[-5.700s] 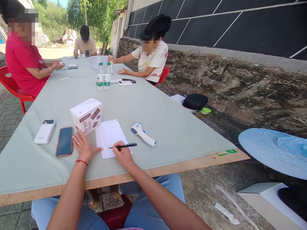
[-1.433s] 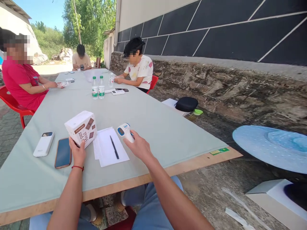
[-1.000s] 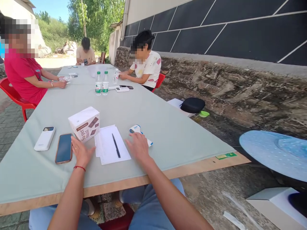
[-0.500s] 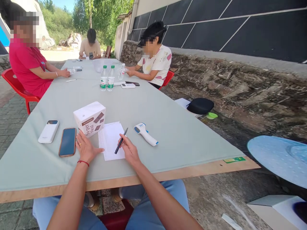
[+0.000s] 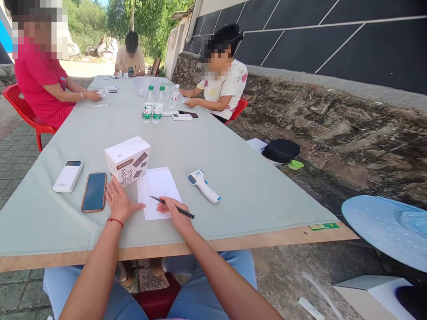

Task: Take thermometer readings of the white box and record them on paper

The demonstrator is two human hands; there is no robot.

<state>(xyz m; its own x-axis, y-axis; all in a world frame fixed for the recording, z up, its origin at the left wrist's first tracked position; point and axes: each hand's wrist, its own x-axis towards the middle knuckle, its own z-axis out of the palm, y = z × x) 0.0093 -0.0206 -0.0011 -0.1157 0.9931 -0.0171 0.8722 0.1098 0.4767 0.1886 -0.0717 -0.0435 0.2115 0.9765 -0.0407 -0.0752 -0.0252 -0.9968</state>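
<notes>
The grip of the right hand [image 5: 176, 212] was closed around a slim, round black pen [image 5: 187, 214], pinched between thumb and fingers, its point tipped toward the upper left above the paper [image 5: 162, 180]; whether it met the surface could not be told. The grip of the left hand [image 5: 119, 201] held nothing: it lay flat and spread, thumb out across the paper's left edge, fingertips up by the foot of the box [image 5: 128, 162], with a red cord [image 5: 115, 221] around the wrist. The paper was thin, white and smooth, in overlapping sheets, with fine rows of marks down its left strip. The box stood upright behind the left fingers, sharp-cornered white card printed in brown. Left of that hand lay a flat phone [image 5: 94, 192] with a glossy dark face and an orange-brown rim, and beyond it a rounded white plastic power bank [image 5: 68, 177]. To the right of the paper rested a thermometer [image 5: 203, 186] of white plastic with blue trim, its handle slanting toward the near edge. Everything sat on the desk [image 5: 253, 191], covered in lightly creased grey-green cloth above a bare wooden edge. Farther off stood two clear bottles [image 5: 158, 106] with green caps, side by side.
</notes>
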